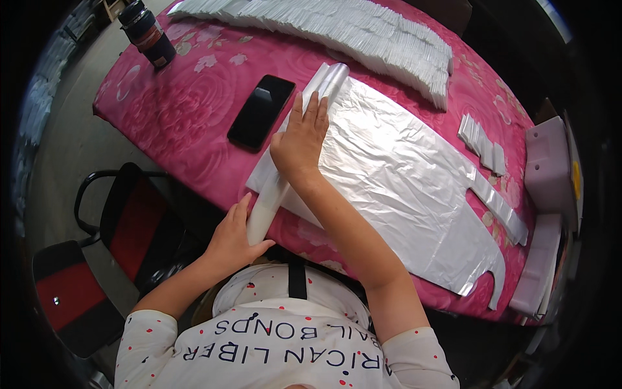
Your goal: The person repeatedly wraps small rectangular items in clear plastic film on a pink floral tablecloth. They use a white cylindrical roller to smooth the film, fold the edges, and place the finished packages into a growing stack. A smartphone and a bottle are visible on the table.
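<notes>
A large, wrinkled sheet of translucent plastic film lies flat, cut like a T-shirt bag, with handle-like strips at its right end. Along its left edge runs a white tube with film wrapped around its upper part. My right hand rests palm down on the wrapped part, fingers extended and pointing away from me. At the near end of the tube, my left hand holds it loosely, fingers along its left side and thumb by its end. A black smartphone lies just left of my right hand.
Stacks of folded white plastic cover the table's far side, over a pink floral tablecloth. A dark bottle stands far left. Small folded pieces and pale boxes are at right. Red-and-black chairs stand left.
</notes>
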`<state>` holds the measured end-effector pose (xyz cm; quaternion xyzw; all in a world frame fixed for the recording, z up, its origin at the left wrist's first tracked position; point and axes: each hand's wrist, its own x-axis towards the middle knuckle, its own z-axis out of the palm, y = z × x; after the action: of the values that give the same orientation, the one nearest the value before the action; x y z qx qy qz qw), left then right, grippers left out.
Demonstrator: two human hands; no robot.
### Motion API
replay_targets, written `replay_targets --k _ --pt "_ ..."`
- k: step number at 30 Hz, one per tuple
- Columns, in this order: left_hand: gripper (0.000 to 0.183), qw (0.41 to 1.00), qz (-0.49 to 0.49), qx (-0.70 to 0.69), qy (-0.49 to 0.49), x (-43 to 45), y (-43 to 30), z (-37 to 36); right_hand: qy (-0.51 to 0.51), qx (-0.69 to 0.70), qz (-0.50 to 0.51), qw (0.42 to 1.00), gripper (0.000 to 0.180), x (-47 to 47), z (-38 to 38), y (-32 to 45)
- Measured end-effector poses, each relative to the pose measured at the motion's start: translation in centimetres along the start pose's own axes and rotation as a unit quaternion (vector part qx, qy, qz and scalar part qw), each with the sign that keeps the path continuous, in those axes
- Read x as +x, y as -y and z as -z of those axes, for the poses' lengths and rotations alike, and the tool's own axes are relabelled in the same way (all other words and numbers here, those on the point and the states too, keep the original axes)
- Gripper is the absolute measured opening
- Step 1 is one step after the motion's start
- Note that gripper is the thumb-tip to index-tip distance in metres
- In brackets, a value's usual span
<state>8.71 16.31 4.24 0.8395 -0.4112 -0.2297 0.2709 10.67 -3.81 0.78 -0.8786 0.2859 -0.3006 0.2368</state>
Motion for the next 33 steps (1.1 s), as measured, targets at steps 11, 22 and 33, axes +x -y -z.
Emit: replay_targets --k 11,22,33 --pt "0.072 0.598 0.106 -0.706 0.366 0.8 0.3 0.5 0.07 0.741 -0.334 0.578 0.052 -0.6 6.0 -0.9" --pt "0.05 0.819 0.164 -0.474 0.279 2.2 -4.7 -0.7 0.063 0.728 -0.29 0.619 0.065 -4.1 9.6 -1.2" --pt "0.061 0.772 0.149 -0.481 0.387 3.4 -4.6 -0.7 0.024 0.704 -0.349 0.619 0.059 -6.0 10.4 -2.0"
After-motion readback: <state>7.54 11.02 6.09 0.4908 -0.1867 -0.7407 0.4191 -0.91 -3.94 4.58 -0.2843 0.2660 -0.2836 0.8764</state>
